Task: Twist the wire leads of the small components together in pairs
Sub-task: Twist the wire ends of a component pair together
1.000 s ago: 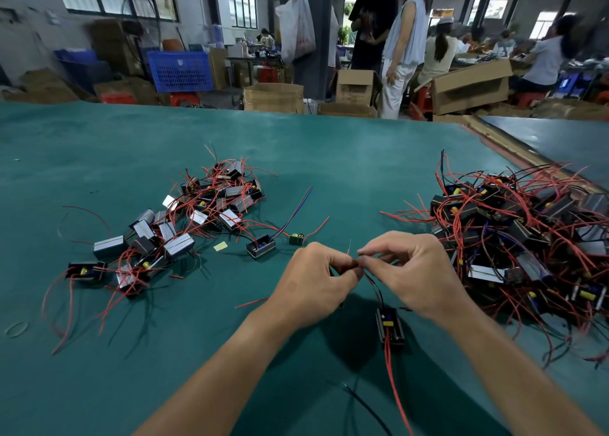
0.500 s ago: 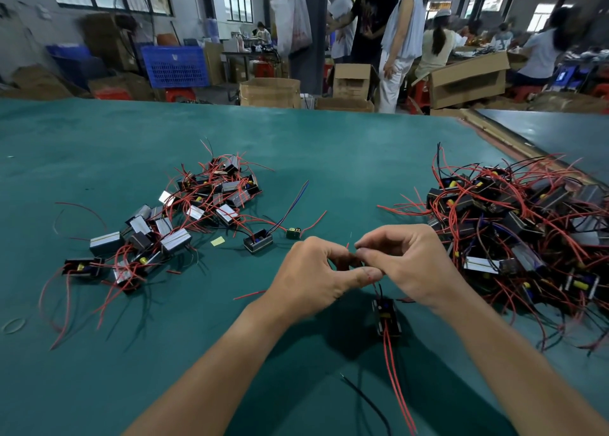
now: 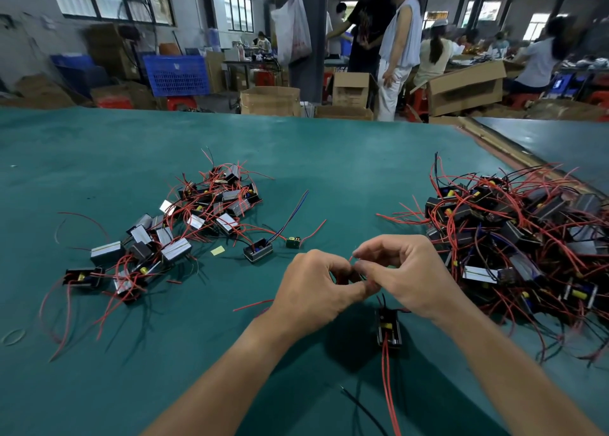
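Grip: left hand (image 3: 316,290) and right hand (image 3: 407,275) both pinch the thin leads (image 3: 352,257) between fingertips, with the component (image 3: 389,328) just below them over the worktop (image 3: 197,353). Hold both leads parallel, roll evenly, and avoid tugging the component

Bare forearms angled in from below, wrists close together, left grip (image 3: 313,292) and right grip (image 3: 407,272) backs up, fingers curled, thumb and forefinger tips touching, both pinched on a thin red wire lead (image 3: 351,257)
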`<state>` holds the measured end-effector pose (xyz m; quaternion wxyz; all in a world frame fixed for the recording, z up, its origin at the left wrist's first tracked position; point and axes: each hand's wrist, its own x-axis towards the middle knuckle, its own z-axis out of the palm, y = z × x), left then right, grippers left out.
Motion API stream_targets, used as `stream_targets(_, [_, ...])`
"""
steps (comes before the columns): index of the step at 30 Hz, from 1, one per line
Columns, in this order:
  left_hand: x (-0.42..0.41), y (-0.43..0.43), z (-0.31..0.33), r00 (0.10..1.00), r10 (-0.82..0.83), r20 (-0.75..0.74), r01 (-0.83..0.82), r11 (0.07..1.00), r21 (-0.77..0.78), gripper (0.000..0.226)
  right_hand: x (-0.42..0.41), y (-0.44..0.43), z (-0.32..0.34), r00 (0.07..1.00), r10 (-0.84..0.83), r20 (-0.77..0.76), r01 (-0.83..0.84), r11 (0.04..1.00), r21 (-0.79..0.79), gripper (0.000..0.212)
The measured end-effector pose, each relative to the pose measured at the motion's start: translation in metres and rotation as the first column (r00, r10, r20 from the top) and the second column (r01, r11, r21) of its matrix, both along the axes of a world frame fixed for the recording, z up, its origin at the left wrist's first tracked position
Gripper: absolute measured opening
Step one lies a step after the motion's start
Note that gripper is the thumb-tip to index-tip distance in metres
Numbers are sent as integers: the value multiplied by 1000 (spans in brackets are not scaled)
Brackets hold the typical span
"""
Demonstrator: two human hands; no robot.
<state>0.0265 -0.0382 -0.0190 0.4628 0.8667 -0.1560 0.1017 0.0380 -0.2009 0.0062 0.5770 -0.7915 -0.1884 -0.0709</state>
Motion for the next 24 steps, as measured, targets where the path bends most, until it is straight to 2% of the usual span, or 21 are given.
stream_targets(9, [-2, -3, 3, 999, 30, -26, -31, 999, -42, 47, 0, 0, -2, 999, 20, 39, -17, 997, -77, 19])
stream_targets(13, [-3, -3, 3, 999, 25, -41, -27, 998, -56, 49, -1, 1, -2, 998, -6, 61, 9, 998, -58, 25])
stream_targets(19, [-1, -2, 2, 997, 22, -74, -30, 993, -110, 29, 1, 0, -2, 998, 4, 56, 2, 994, -108, 21])
stream_targets(24, [2, -2, 1, 997, 26, -76, -36, 989, -142, 24, 1, -2, -1, 994, -7, 107, 24, 987, -158, 19])
